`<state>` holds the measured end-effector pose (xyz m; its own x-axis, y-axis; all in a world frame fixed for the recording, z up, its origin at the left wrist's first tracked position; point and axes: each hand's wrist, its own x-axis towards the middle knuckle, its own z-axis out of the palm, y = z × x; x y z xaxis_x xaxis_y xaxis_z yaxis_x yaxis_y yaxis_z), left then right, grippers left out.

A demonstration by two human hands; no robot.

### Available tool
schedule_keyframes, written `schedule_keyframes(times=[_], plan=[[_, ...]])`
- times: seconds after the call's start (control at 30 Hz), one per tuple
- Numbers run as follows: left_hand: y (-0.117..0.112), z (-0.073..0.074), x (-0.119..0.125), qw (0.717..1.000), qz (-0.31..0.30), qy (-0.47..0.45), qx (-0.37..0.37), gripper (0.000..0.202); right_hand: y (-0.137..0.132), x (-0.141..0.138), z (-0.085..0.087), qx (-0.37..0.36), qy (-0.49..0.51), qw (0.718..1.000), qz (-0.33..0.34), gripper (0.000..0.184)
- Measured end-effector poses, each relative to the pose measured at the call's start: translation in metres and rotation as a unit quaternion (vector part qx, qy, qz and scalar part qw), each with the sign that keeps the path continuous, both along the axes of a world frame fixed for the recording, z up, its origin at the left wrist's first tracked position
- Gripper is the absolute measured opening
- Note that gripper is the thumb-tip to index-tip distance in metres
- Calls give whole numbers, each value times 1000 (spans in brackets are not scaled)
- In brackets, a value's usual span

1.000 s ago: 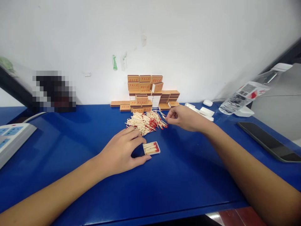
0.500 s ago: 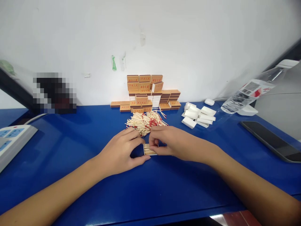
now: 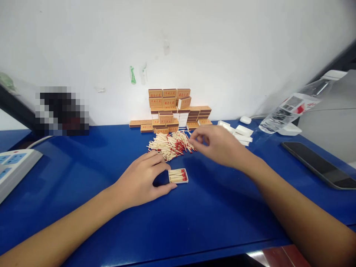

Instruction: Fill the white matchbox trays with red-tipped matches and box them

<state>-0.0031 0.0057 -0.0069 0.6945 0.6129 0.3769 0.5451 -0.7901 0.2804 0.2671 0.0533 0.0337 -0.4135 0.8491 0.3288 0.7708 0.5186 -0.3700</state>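
A small white matchbox tray (image 3: pixel 178 182) with red-headed matches in it lies on the blue table. My left hand (image 3: pixel 147 176) grips its left end between thumb and index finger. Behind the tray is a loose pile of matches (image 3: pixel 169 144), heads mostly to the right. At the right edge of this pile my right hand (image 3: pixel 213 144) hovers with its fingers curled and the fingertips close together. Whether a match is between those fingertips I cannot make out.
Stacked matchboxes (image 3: pixel 169 103) stand against the wall behind the pile. White trays (image 3: pixel 244 135) lie heaped behind my right hand. A tilted water bottle (image 3: pixel 292 105), a white case (image 3: pixel 245 119) and a phone (image 3: pixel 319 163) are at the right, a power strip (image 3: pixel 19 167) at the left.
My right hand has moved from over the tray back and to the right, to the edge of the match pile. The tray's match heads now show. My left hand stays on the tray.
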Motion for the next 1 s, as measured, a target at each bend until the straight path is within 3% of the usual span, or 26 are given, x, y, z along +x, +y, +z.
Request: schedule_keyframes(times=[0.07,0.13,0.23,0.4,0.73,1.0], plan=[[0,0,0,1000,-4,-2,3,30,16,14,-4,-20,13,994,-106,13],[0,0,1,1000,-8,-1,5,30,28,24,-9,-84,31,984,-153,13],[0,-1,1,1000,-14,-2,4,29,37,26,-18,-155,37,979,-126,15],[-1,0,2,1000,-8,0,4,29,33,10,-24,-186,4,978,-91,17],[-1,1,2,1000,-11,3,7,27,30,19,-15,-222,-49,969,-98,11],[0,0,1,1000,-13,3,9,27,28,18,-14,-173,-71,976,-109,17]])
